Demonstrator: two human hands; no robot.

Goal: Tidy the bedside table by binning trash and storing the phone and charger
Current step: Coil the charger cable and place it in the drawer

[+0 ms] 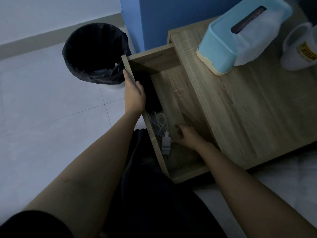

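The wooden drawer (pixel 173 86) of the bedside table (pixel 240 103) stands pulled out. Inside it lies a dark phone (pixel 151 93) along the front panel, and below it a white charger (pixel 166 143) with its coiled cable (pixel 158 123). My left hand (pixel 133 93) rests on the drawer's front panel, fingers over its top edge. My right hand (pixel 187 136) is inside the drawer just right of the charger plug, fingers apart, holding nothing. A bin (pixel 96 54) with a black liner stands on the floor left of the drawer.
On the table top sit a light blue tissue box (pixel 240 36) and a white cup (pixel 298 47) at the right edge. Pale tiled floor (pixel 51 109) spreads to the left. A blue wall panel (pixel 154 18) rises behind the table, and white bedding (pixel 283 177) lies at the lower right.
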